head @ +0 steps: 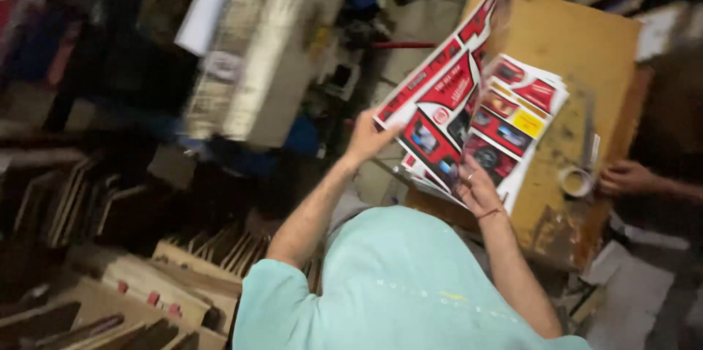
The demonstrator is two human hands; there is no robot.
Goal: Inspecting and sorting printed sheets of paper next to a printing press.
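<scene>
**Printed sheets lifted over the counter**

The brown counter (586, 35) fills the upper right, its top worn and stained. Over its near-left edge a person in a pale green shirt (410, 284) holds up a big red printed sheet (439, 94) — its long axis runs from lower left up to the upper right, the top corner pointing away and blurring out near the frame's top edge. It stands tilted, almost on edge, rather than lying flat.

Behind and just right of it lies a stack of printed sheets (523, 112), red, white and yellow panels showing, fanned slightly at the corners; how many are in the stack I cannot count.

The left hand (366, 138) is closed on the lifted sheet's lower-left edge, the sheet rising up and to the right from it. The right hand (474, 187) sits under the sheets' lower edge, fingers curled against the paper — whether it pinches or only props, I cannot tell.

One roll of tape (576, 180) rests on the counter's right side, with another person's hand (624, 176) just beside it.
</scene>
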